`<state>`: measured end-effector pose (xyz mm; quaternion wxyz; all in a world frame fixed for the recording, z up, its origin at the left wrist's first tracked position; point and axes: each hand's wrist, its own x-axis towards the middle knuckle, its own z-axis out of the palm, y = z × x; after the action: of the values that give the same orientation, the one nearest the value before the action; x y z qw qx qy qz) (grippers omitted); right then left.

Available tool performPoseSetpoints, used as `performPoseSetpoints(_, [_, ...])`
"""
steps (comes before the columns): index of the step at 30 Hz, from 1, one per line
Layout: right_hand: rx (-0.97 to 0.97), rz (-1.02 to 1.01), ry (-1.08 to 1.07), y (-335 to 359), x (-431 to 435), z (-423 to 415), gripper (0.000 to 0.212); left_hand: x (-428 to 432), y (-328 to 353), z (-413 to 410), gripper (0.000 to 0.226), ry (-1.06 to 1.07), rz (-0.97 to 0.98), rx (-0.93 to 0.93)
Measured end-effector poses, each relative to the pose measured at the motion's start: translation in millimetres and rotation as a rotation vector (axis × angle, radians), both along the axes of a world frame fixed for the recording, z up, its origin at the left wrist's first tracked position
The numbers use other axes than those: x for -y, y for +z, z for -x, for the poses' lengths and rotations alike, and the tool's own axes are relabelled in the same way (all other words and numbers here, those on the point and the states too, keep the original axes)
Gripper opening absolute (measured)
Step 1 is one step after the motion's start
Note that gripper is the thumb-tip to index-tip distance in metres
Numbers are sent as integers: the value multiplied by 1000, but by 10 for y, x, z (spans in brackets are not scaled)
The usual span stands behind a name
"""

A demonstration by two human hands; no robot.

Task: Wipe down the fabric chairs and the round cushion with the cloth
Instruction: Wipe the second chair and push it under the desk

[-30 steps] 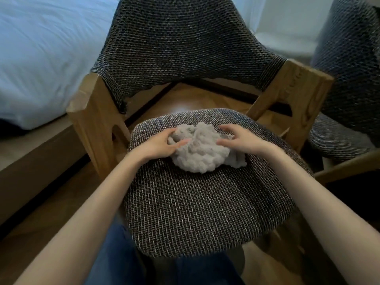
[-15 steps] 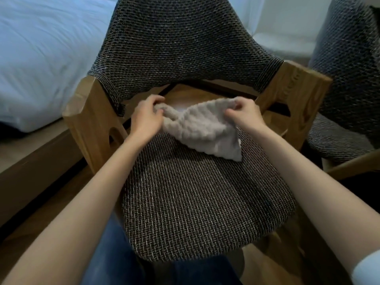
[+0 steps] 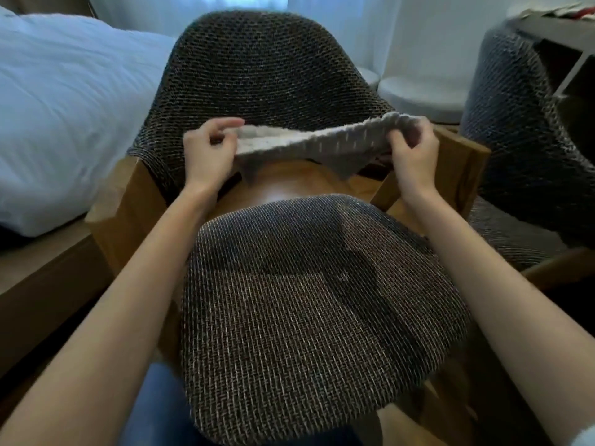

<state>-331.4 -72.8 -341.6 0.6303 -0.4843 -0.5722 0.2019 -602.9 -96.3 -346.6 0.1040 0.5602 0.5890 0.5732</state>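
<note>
cloth point(image 3: 309, 144): up in the air, pale and nubbly, pulled out wide between both hands; it hangs over the rear edge of the seat, in front of the lower backrest, touching neither as far as I can see, and two corners droop down.
left hand point(image 3: 206, 152): fingers curled, pinching the cloth's left end, knuckles towards the camera.
right hand point(image 3: 413, 152): fingers curled tight round the bunched right end, held a shade higher than the left.
seat point(image 3: 306, 317): dark woven fabric, rounded, right below the forearms, with nothing lying on it.
backrest point(image 3: 257, 75): same dark weave, curving up behind the cloth.
wooden frame point(image 3: 128, 201): light timber arms either side of the seat; the right hand hovers just inside the right arm.
floor point(image 3: 289, 185): polished wood, showing through the gap between seat and backrest.
second chair point(image 3: 521, 130): matching weave, close by at the right edge.
bed point(image 3: 64, 107): white bedding, filling the left side beside the chair.
</note>
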Motion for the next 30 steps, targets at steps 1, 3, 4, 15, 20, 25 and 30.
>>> performPoseSetpoints(1, [-5,7,0,-107,58,-34,10,90,-112,-14,25,0,46,18])
performPoseSetpoints(3, [-18,44,-6,-346,193,-91,9,273,-373,-34,24,-33,151,54])
performPoseSetpoints(4, [-18,71,-13,-477,255,-125,9,379,-488,-57,23,-67,202,66])
performPoseSetpoints(15, [-17,251,-44,-1218,695,-381,14,942,-1147,-39,103,-459,616,-331])
performPoseSetpoints(20, [-42,161,-26,-1157,714,-394,8,900,-1100,-98,12,-263,289,-166])
performPoseSetpoints(25, [-4,123,-95,-1140,732,-397,9,936,-998,-182,8,-300,235,153])
performPoseSetpoints(30, [278,428,-93,-1208,537,-410,10,737,-1187,-128,9,-165,449,-39])
